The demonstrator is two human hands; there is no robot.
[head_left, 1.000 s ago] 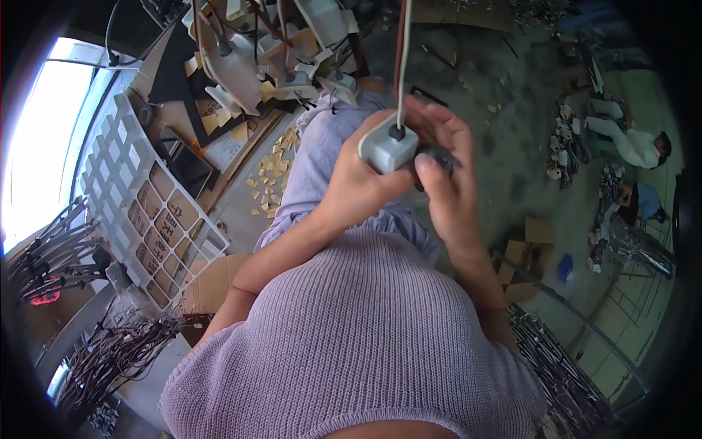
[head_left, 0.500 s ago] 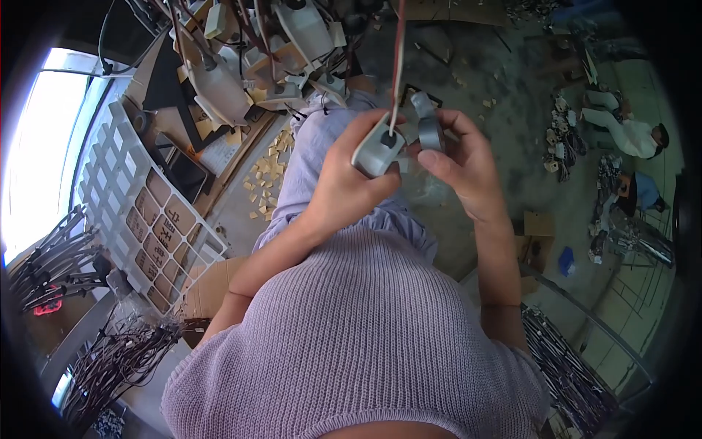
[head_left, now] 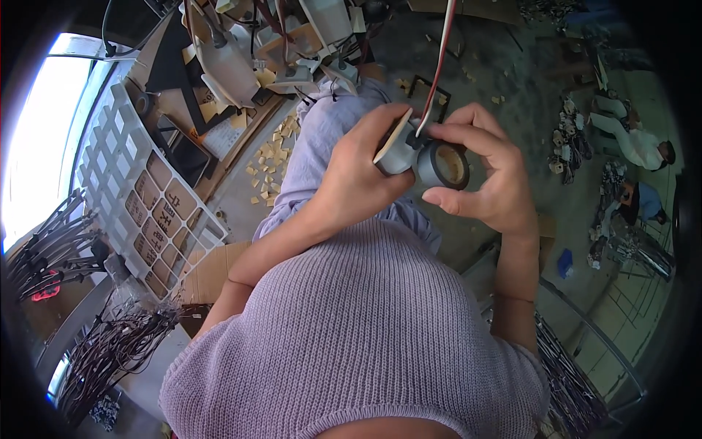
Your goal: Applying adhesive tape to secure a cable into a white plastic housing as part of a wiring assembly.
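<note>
A small white plastic housing (head_left: pixel 397 156) sits in my left hand (head_left: pixel 363 164), with the fingers and thumb closed around its sides. It is tilted, its pale edge facing up and left. From a black fitting (head_left: pixel 417 139) on the housing, a red and white cable (head_left: pixel 441 69) runs upward. Against the fitting side lies a roll of grey tape (head_left: pixel 444 165), its brown core facing me. My right hand (head_left: pixel 490 164) curls around the roll: the index finger reaches over it to the fitting, and the thumb is just under its lower rim.
More white housings with cables (head_left: pixel 227 69) crowd the far left. Small yellowish pieces (head_left: pixel 272 157) litter the floor. A white plastic lattice (head_left: pixel 164 212) stands at left, near bundles of dark cables (head_left: pixel 110 351). Two people work at far right, one in white (head_left: pixel 640 143). A metal rail (head_left: pixel 592 329) runs at right.
Both hands have shifted right with the housing, which has turned so its edge shows. The tape roll has swung from edge-on to core-facing, close against the housing.
</note>
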